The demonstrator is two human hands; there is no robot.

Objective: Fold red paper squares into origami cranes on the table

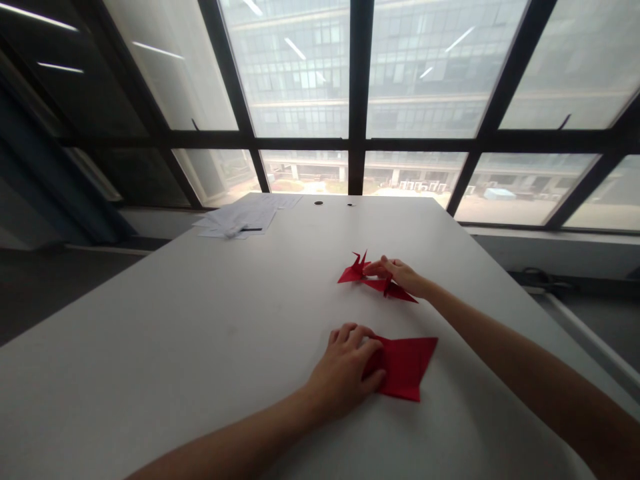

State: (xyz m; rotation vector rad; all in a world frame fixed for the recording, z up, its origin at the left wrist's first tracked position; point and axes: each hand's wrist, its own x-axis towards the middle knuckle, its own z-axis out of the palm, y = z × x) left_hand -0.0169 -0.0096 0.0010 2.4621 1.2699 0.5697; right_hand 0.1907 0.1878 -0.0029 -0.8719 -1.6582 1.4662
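Observation:
Two red folded-paper cranes lie close together on the white table. The farther crane (357,270) has its thin neck and tail pointing up; the nearer crane (400,292) is partly behind my right hand. My right hand (397,273) reaches over them with fingers stretched out, fingertips at the farther crane and thumb raised apart. Closer to me, my left hand (347,367) is curled over the left end of a partly folded red paper (407,363), thumb and fingers closed on it. That end of the paper is hidden under the hand.
The white table (200,347) reaches towards large black-framed windows. At its far left lie several loose white sheets (245,215) with a dark pen-like stick (251,229) on them. Two small dark spots, one a round hole (319,203), show near the far edge.

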